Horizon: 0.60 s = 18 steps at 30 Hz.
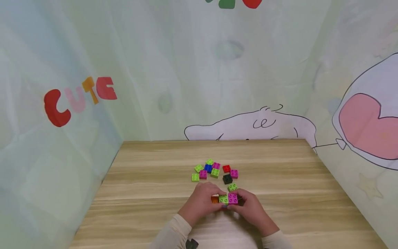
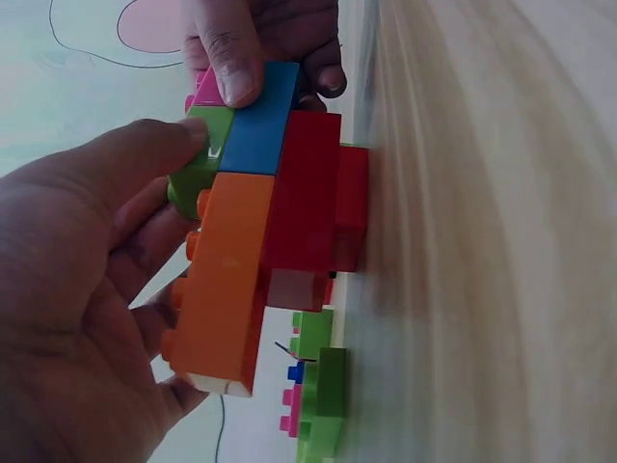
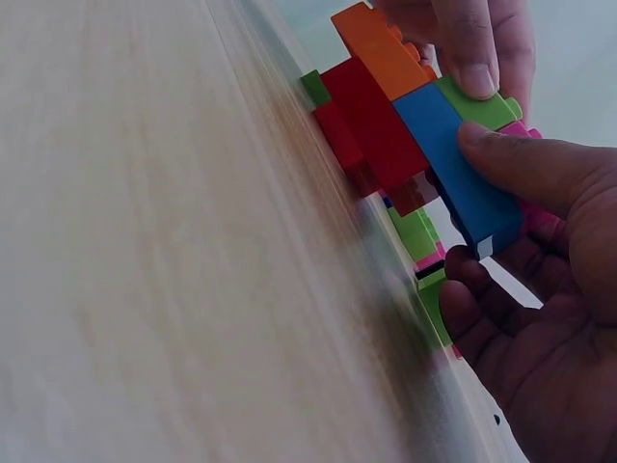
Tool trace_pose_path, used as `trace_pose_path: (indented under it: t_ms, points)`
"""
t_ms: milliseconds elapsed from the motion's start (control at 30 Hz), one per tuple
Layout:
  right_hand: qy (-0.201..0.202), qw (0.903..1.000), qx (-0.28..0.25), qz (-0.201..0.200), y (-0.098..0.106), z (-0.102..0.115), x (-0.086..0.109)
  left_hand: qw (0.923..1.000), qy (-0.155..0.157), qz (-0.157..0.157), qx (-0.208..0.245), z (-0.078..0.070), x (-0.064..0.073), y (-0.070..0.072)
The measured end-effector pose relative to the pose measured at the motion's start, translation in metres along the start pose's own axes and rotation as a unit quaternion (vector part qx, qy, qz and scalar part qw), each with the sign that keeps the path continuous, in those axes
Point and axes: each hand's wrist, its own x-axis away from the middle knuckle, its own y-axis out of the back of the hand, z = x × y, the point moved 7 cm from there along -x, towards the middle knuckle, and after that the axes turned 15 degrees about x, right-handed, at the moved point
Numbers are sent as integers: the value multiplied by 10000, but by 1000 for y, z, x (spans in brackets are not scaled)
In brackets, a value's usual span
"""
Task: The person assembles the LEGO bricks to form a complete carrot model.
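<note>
Both hands hold one stack of toy building bricks just over the wooden table. My left hand [image 1: 201, 202] grips it from the left, its thumb pressed on the light green top brick [image 1: 223, 200]. On the right side, my right hand [image 1: 253, 210] has its thumb on the blue brick [image 3: 453, 159] and its fingers around the far side. A pink brick [image 1: 233, 199] sits beside the green one on top. Below them are the blue brick and an orange brick [image 2: 220, 280], end to end. Under these come a long red brick [image 2: 305, 193] and a lower red brick [image 2: 351, 207].
Loose bricks lie beyond the hands on the table [image 1: 149, 180]: several light green and pink ones, a blue brick [image 1: 208, 168], a red brick [image 1: 226, 168] and a black brick [image 1: 227, 178]. A green brick [image 1: 232, 187] lies just past the stack. Printed curtains [image 1: 186, 69] surround the table.
</note>
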Motion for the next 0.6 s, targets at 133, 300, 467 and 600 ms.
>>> trace_pose_path:
  t_ms: [133, 300, 467, 600]
  points:
    - [-90, 9999, 80, 45, -2, -2, 1, 9988, 278, 39, 397, 8, 3, 2]
    - [-351, 9991, 162, 171, -2, -5, 1, 9876, 731, -774, 1150, 31, 10, 30]
    - [-449, 9987, 117, 210, -3, -6, 1, 9753, 1115, -1610, 1024, 68, 17, 59]
    - [-450, 9987, 88, 215, -4, -7, 1, 9794, 1508, -959, 937, 92, 20, 57]
